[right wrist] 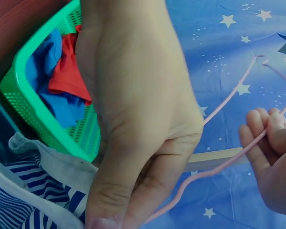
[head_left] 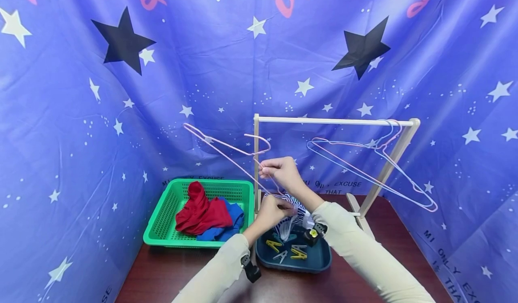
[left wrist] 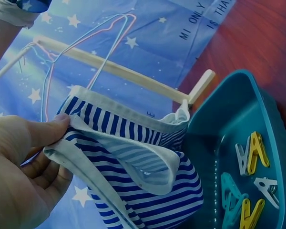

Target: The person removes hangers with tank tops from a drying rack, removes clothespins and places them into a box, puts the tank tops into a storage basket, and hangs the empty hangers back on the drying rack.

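My right hand [head_left: 283, 172] grips a pink wire hanger [head_left: 226, 144] just below its hook, one arm of the hanger reaching up to the left. Lower and nearer, my left hand [head_left: 275, 211] pinches the white-edged band of a blue-and-white striped tank top [left wrist: 152, 200] between thumb and fingers. The top hangs over the dark teal tray [head_left: 293, 267], its armhole loop sagging open in the left wrist view. In the right wrist view, the hanger's other arm runs behind my left hand [right wrist: 138, 109] beside the striped cloth; its end is hidden there.
A green basket [head_left: 151, 231] on the left holds a red cloth [head_left: 202, 215] and a blue cloth [head_left: 234, 211]. Several clothespins [head_left: 298, 252] lie in the tray. Behind stands a wooden rack [head_left: 323, 121], with pink and blue hangers [head_left: 388, 159] at its right end.
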Demonstrator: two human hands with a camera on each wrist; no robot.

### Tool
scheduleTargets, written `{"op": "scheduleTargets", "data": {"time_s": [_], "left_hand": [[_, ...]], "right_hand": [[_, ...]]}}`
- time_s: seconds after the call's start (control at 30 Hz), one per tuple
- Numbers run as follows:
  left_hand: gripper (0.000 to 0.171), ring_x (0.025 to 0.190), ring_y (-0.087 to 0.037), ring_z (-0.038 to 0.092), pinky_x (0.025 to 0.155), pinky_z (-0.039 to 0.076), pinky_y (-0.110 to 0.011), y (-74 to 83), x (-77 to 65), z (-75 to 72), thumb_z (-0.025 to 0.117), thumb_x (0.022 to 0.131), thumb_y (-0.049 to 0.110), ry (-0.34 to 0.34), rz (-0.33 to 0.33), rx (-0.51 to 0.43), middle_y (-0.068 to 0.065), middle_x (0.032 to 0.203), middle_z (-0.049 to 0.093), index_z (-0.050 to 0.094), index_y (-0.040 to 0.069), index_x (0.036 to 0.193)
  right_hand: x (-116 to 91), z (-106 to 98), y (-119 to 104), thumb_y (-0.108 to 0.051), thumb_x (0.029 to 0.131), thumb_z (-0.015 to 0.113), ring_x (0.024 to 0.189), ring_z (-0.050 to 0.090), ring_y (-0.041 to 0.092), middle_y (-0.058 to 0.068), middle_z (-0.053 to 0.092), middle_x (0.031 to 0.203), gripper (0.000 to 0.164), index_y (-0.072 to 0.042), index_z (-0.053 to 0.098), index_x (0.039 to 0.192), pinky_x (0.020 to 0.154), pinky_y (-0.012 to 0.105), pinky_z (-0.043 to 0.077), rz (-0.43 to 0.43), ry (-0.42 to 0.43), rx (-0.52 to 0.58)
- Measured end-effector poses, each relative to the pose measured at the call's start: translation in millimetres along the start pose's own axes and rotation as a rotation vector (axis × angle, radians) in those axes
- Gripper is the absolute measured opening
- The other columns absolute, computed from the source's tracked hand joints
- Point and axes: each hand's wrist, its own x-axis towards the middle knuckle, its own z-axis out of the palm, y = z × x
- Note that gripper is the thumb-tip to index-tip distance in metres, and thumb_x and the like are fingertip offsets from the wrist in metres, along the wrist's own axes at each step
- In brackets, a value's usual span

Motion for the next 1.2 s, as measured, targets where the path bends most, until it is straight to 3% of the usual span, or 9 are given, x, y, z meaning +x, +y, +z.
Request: {"op": "scheduleTargets", "data": {"time_s": [0.13, 0.3, 0.53, 0.87, 0.93, 1.03, 1.13, 1.2], "left_hand": [[0.005, 0.076, -0.015, 0.075, 0.064, 0.050, -0.013, -1.7, 0.0, 0.5, 0.085, 0.082, 0.012, 0.003, -0.020, 0.006, -0.004, 0.078, 0.079, 0.083, 0.007, 0.082], [0.005, 0.076, -0.013, 0.074, 0.063, 0.050, -0.013, -4.0, 1.0, -2.8, 0.084, 0.082, 0.011, -0.002, -0.033, 0.019, -0.005, 0.081, 0.079, 0.083, 0.007, 0.084], [0.005, 0.067, -0.007, 0.068, 0.060, 0.050, -0.015, -7.7, 3.2, -13.1, 0.083, 0.083, 0.009, 0.003, -0.043, 0.035, -0.008, 0.081, 0.079, 0.082, 0.004, 0.084], [0.005, 0.065, -0.003, 0.060, 0.060, 0.051, -0.020, -11.1, 6.0, -27.5, 0.083, 0.084, 0.012, 0.009, -0.145, 0.037, -0.006, 0.081, 0.078, 0.082, 0.006, 0.084], [0.006, 0.066, -0.003, 0.061, 0.060, 0.051, -0.020, -11.6, 7.2, -29.8, 0.083, 0.084, 0.012, 0.009, -0.147, 0.044, -0.006, 0.082, 0.078, 0.082, 0.006, 0.084], [0.006, 0.065, -0.003, 0.060, 0.061, 0.051, -0.019, -11.5, 9.8, -33.3, 0.083, 0.084, 0.012, 0.017, -0.147, 0.059, -0.006, 0.082, 0.078, 0.082, 0.007, 0.083], [0.006, 0.063, -0.003, 0.060, 0.060, 0.051, -0.018, -10.6, 13.0, -37.1, 0.084, 0.083, 0.012, 0.022, -0.144, 0.069, -0.006, 0.081, 0.078, 0.082, 0.007, 0.083], [0.005, 0.063, -0.003, 0.060, 0.060, 0.050, -0.019, -10.0, 15.3, -39.7, 0.084, 0.083, 0.012, 0.024, -0.144, 0.071, -0.006, 0.079, 0.078, 0.082, 0.007, 0.083]], "right_hand": [[-3.7, -4.3, -3.8, 0.013, 0.093, 0.062, 0.071, 0.073, 0.005, 0.041, 0.069, 0.097, 0.018, 0.025, 0.066, 0.105, 0.076, 0.029, 0.063, -0.083, 0.036, 0.088], [-11.6, -16.8, -12.0, 0.011, 0.093, 0.063, 0.073, 0.075, 0.007, 0.034, 0.072, 0.094, 0.017, 0.022, 0.068, 0.105, 0.075, 0.029, 0.063, -0.178, 0.084, 0.104], [-28.3, -39.9, -15.5, 0.011, 0.093, 0.064, 0.076, 0.073, 0.001, 0.038, 0.070, 0.096, 0.014, 0.019, 0.071, 0.103, 0.076, 0.023, 0.061, -0.283, 0.141, -0.035], [-53.3, -86.8, -1.7, 0.010, 0.092, 0.065, 0.075, 0.072, -0.003, 0.034, 0.071, 0.091, 0.011, 0.016, 0.073, 0.098, 0.078, 0.016, 0.059, -0.311, 0.283, -0.175], [-57.2, -97.2, 0.8, 0.011, 0.092, 0.066, 0.074, 0.072, -0.003, 0.027, 0.074, 0.089, 0.011, 0.017, 0.073, 0.098, 0.077, 0.016, 0.058, -0.311, 0.313, -0.182], [-63.2, -111.8, 4.3, 0.011, 0.092, 0.065, 0.073, 0.072, -0.003, 0.005, 0.078, 0.084, 0.011, 0.017, 0.073, 0.098, 0.077, 0.015, 0.058, -0.301, 0.350, -0.189], [-69.3, -124.0, 8.4, 0.012, 0.093, 0.064, 0.073, 0.072, -0.005, -0.017, 0.074, 0.082, 0.012, 0.017, 0.072, 0.099, 0.077, 0.013, 0.057, -0.278, 0.376, -0.202], [-72.8, -130.9, 12.3, 0.012, 0.092, 0.063, 0.072, 0.071, -0.006, -0.023, 0.072, 0.081, 0.012, 0.018, 0.072, 0.099, 0.076, 0.011, 0.056, -0.266, 0.391, -0.220]]}}
